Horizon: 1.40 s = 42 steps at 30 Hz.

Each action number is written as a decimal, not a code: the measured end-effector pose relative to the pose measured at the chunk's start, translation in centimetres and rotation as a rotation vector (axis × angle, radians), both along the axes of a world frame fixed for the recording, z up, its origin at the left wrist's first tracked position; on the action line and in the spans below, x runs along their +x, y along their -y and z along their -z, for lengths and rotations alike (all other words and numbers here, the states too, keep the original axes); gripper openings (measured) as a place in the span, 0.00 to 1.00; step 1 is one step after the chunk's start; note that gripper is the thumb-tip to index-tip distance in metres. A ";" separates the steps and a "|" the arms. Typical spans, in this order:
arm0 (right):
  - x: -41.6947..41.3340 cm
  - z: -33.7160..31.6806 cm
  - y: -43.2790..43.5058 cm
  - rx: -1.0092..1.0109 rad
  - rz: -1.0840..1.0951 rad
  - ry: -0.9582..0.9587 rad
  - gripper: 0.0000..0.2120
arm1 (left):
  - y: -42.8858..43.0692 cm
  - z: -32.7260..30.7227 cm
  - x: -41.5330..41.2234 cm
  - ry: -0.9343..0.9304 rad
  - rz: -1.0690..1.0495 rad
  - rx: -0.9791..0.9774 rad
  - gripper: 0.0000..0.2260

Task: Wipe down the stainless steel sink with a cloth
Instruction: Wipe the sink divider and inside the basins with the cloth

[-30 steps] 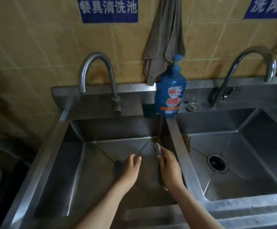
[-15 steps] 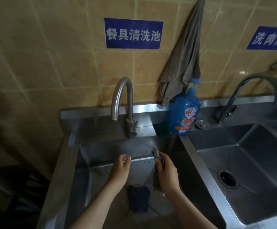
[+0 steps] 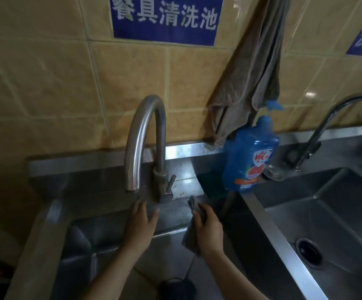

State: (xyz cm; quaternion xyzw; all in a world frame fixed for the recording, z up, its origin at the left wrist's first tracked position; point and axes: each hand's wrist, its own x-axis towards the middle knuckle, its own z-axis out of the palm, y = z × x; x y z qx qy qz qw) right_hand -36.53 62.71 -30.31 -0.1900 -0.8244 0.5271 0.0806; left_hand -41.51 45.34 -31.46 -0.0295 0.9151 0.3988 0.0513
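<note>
Sink (image 3: pixel 41 241) – which bit's in play?

– L basin of the steel double unit, back wall, just below the faucet (image 3: pixel 145 135). Both hands are up there.

Cloth (image 3: pixel 189 239) – where's it at?

– Grey one, bunched in the right hand (image 3: pixel 208 228). One end pokes out above the fingers (image 3: pixel 206 215), the rest hangs below the palm. It's against the back wall, just R of the faucet's lever (image 3: pixel 171 182).

Fingers on that hand?

– Curled round the cloth, gripping it tight.

And the left hand (image 3: pixel 141 224)?

– Laid vs the back wall, fingers straight & close together, thumb out to the side, tips at the ledge edge under the spout. Holds nothing. Can't tell how hard it presses.

Anything else nearby?

– Blue detergent bottle (image 3: pixel 251 156) on the ledge btwn the basins. Brownish towel (image 3: pixel 255 79) hangs on the tiled wall above it. Blue sign (image 3: pixel 164 18) w/ white characters sits over the faucet. Right basin (image 3: pixel 338 213) has an open drain (image 3: pixel 309 252), w/ a second faucet (image 3: pixel 327 131) behind it. Dark thing (image 3: pixel 175 289) at the L basin's bottom, too dim to ID.
</note>
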 end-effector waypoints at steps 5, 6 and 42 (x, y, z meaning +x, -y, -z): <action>-5.5 1.3 1.0 0.250 0.004 -0.122 0.14 | -0.5 2.3 -3.2 -0.055 0.138 -0.074 0.30; -6.6 1.5 1.0 0.354 0.009 -0.153 0.15 | -0.6 2.7 -3.7 -0.040 0.161 -0.057 0.30; -10.1 3.5 2.6 0.872 -0.098 -0.107 0.08 | -0.8 3.5 -5.4 0.012 0.283 -0.282 0.33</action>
